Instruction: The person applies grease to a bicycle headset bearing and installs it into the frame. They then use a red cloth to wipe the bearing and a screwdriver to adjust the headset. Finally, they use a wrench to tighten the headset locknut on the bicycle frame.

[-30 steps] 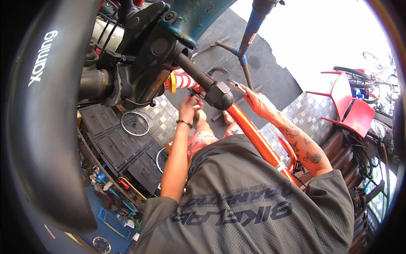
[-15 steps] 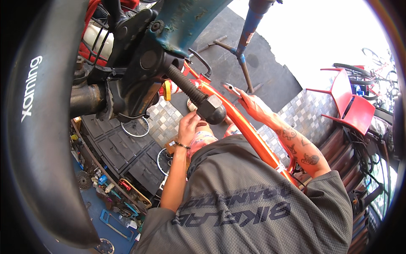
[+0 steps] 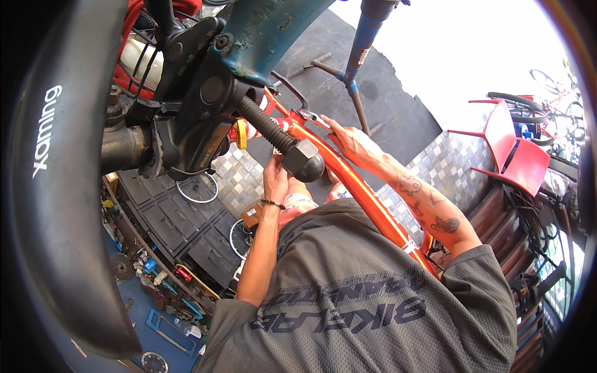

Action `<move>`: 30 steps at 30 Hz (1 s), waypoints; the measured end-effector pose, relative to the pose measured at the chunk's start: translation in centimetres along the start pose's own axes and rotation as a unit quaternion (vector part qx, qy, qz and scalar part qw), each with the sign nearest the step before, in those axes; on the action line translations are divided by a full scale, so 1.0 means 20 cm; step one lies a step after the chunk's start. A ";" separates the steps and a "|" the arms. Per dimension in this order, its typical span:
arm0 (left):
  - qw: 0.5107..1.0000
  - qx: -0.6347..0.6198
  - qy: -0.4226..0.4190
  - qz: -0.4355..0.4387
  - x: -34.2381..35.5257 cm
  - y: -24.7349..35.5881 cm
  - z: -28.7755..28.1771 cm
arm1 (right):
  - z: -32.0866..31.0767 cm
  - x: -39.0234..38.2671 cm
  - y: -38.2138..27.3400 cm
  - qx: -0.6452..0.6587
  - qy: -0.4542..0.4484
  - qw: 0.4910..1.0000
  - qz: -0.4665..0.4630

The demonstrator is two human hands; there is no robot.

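Observation:
An orange bicycle frame (image 3: 367,205) slants through the middle, its upper end behind a stand's clamp with a threaded rod (image 3: 267,127) and a black end nut (image 3: 303,160). My right hand (image 3: 351,142) is at the frame's right side, closed around a slim silver tool (image 3: 316,118) whose tip reaches the frame's upper end; its exact kind is unclear. Left of the frame and below the clamp nut, my left hand (image 3: 275,179) is raised with its fingers drawn together. The nut partly covers those fingertips, so anything in them is hidden.
A black bike saddle (image 3: 68,205) fills the left side close by. Black drawers (image 3: 199,233) and a blue bench with a hacksaw (image 3: 168,332) and a sprocket cassette (image 3: 121,267) lie at lower left. A blue stand post (image 3: 364,50) rises ahead. Red chairs (image 3: 522,165) stand right.
My right hand has moved left with the silver tool, bringing it against the frame's upper end. My left hand has risen slightly, its fingers now closer together behind the nut.

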State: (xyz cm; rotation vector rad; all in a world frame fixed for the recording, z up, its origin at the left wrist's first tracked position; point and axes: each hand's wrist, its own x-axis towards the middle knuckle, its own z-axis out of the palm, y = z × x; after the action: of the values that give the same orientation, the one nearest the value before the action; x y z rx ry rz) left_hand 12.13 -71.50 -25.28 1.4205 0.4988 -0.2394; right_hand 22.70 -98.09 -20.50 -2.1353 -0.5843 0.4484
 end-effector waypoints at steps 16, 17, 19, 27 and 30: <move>0.999 -0.023 -0.013 -0.044 -0.01 0.06 0.00 | -0.06 -0.02 -0.10 -0.064 -0.068 0.993 0.071; 0.999 -0.014 -0.017 -0.033 -0.01 0.06 0.00 | -0.06 -0.01 -0.10 -0.057 -0.071 0.993 0.080; 1.000 0.006 -0.020 -0.018 -0.01 0.06 0.00 | -0.05 0.00 -0.11 -0.045 -0.069 0.993 0.080; 1.000 -0.030 -0.005 -0.001 -0.03 0.07 0.04 | -0.03 0.01 -0.10 -0.048 -0.063 0.993 0.083; 0.998 -0.066 -0.003 -0.009 -0.03 0.07 0.04 | -0.01 0.01 -0.07 -0.049 -0.038 0.997 0.055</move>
State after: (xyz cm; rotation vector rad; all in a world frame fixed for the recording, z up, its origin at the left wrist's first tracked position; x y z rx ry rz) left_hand 12.38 -72.12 -23.67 1.2876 0.5145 -0.2211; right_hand 22.74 -97.45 -19.30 -2.2604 -0.5440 0.5746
